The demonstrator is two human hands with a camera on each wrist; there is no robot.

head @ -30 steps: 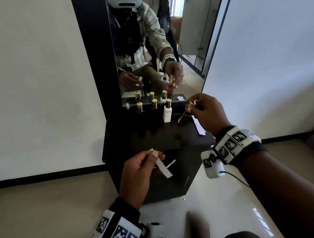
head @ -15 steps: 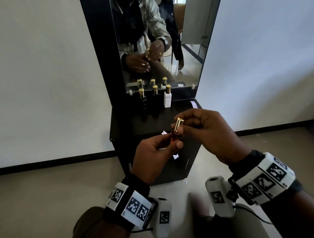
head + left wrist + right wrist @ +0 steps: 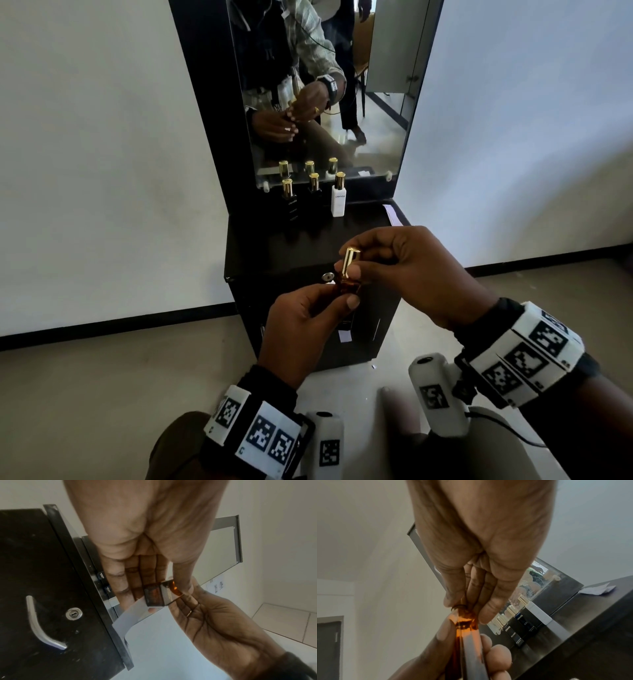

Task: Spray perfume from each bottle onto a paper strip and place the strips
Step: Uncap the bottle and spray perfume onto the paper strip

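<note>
A small amber perfume bottle is held in front of the black cabinet. My left hand grips its body, thumb on one side and fingers on the other. A white paper strip is tucked under those fingers and hangs below the bottle. My right hand pinches the gold cap, which stands on top of the bottle. In the right wrist view my fingertips close round the neck of the amber glass.
Two black bottles and a white bottle, all gold-capped, stand in a row at the foot of the mirror. Spare paper strips lie at the cabinet's back right. White walls flank the cabinet.
My right hand carried the amber bottle from the cabinet's back right down to my left hand, which now grips it along with the strip. Since half a second ago, hardly anything moved.
</note>
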